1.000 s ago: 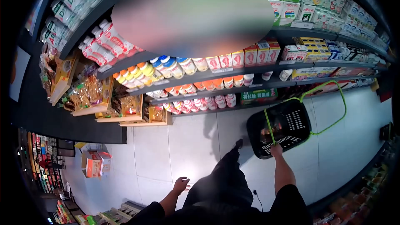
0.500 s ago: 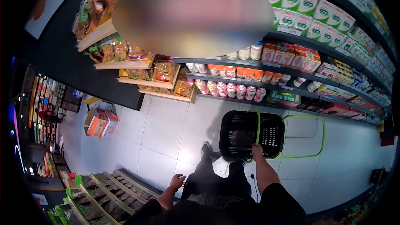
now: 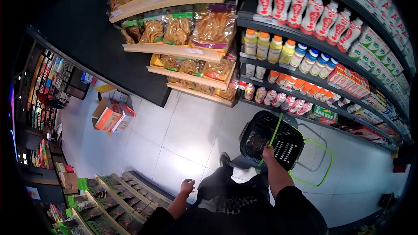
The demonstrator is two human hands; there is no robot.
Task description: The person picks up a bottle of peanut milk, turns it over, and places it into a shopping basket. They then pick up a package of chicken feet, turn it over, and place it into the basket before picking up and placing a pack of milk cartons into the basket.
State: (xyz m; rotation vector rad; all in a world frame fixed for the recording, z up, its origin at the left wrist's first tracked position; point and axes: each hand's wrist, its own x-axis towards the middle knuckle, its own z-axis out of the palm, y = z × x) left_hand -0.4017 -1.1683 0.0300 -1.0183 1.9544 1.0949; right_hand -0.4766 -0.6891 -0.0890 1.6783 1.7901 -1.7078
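My right hand point(image 3: 268, 152) is wrapped round the thin green handle point(image 3: 275, 135) of a black plastic shopping basket point(image 3: 287, 151). The basket hangs tilted beside my right leg, above the tiled floor. A dark, shiny package point(image 3: 256, 141) lies inside it; its kind is not clear. From the basket's right side a second, longer green loop handle point(image 3: 329, 161) sticks out. My left hand point(image 3: 187, 186) hangs free at my left side with loosely bent fingers, holding nothing that I can see. It is nearest to a low rack of dark packets point(image 3: 119, 211).
Ahead, wooden tiers point(image 3: 183, 52) hold bagged brown snacks. Dark shelves to their right carry bottled drinks point(image 3: 298, 8) and cartons point(image 3: 374, 52). An open cardboard box point(image 3: 109, 115) stands on the pale floor point(image 3: 174, 148) at left, near a black counter point(image 3: 100, 52).
My view has moved closer to the shelves and turned, so the drinks and snacks look larger. The basket now tilts and its long loop swings lower. My right hand keeps its hold.
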